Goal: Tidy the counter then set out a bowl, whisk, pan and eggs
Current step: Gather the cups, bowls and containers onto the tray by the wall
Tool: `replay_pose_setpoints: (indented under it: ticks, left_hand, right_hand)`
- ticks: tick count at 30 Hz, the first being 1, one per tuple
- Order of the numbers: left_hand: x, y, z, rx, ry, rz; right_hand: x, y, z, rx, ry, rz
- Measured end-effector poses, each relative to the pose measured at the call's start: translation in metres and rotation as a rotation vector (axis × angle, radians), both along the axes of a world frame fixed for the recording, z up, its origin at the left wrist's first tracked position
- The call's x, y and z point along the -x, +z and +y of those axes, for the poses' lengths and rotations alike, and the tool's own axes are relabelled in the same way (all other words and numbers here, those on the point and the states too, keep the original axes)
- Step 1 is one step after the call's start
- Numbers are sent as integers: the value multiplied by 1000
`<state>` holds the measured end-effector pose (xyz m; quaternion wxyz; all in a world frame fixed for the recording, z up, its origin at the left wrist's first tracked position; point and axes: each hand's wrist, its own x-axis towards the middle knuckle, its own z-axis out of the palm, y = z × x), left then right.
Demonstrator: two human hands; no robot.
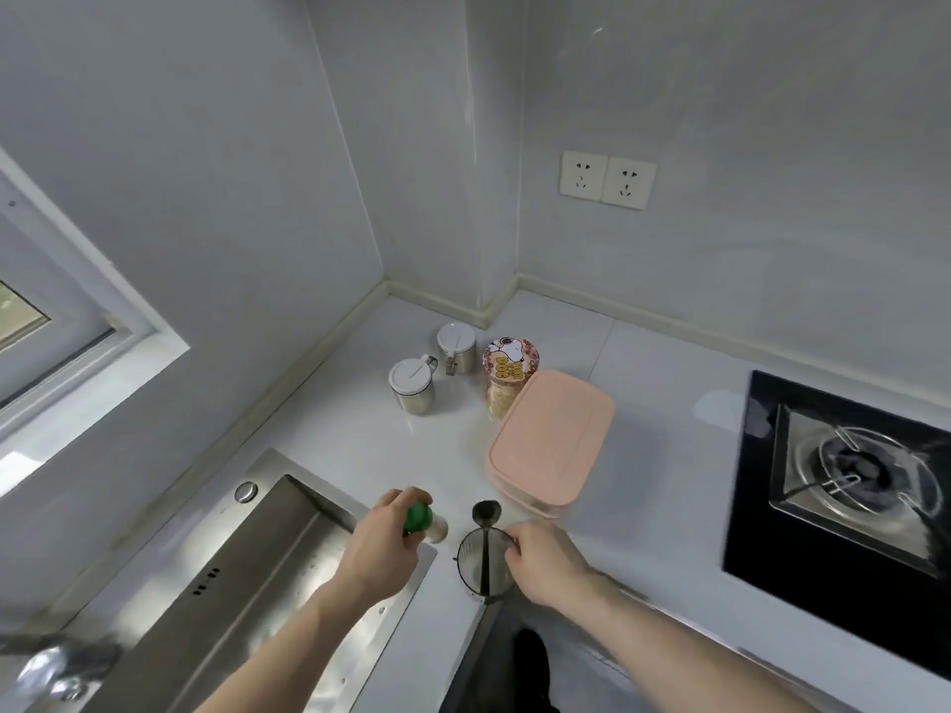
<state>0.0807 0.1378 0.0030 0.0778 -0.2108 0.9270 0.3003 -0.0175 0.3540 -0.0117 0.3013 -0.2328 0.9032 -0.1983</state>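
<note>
You are in the tidying part of the job, and by the look of it nothing of the bowl, pan or eggs is set out yet. Clear the front of the table (643, 403) first: carry both things you hold toward the back corner, where the other containers already stand, and set them down upright and apart from each other so nothing tips. Keep the path clear of the sink (247, 568) at the left edge and the gas hob (844, 481) at the right edge.

The pink lidded box (550, 440) is the largest thing on the table, lying near the middle toward the front; leave room around it or shift it back too. Behind it stands a cartoon-printed jar (509, 375), touching or just beside the box, and two steel canisters (411, 385) with white lids sit nearer the back corner.

Your right hand (545, 563) has its grip closed on the rim of a glass jug (483, 566) at the front edge; a dark utensil stands inside it, too blurred to name. Lift it level, since I judge the glass slippery and the rim hold weak.

Your left hand (381, 542) is clamped around a small green-capped bottle (424, 519), just beside the sink's right rim.
</note>
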Motion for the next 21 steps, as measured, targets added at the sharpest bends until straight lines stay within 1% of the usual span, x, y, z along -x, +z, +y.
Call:
replay_pose_setpoints:
  ticks: [5, 10, 15, 21]
  left_hand:
    - [-18, 16, 26, -16, -119, 89]
    - [-31, 29, 73, -61, -271, 108]
    - [-27, 50, 162, -108, -473, 147]
    - [-19, 70, 286, -134, -612, 141]
  right_hand:
    - [-35, 23, 49, 48, -99, 78]
    - [-74, 34, 112, 66, -244, 92]
    - [-110, 46, 208, 114, -445, 111]
    - [-144, 60, 328, 112, -584, 141]
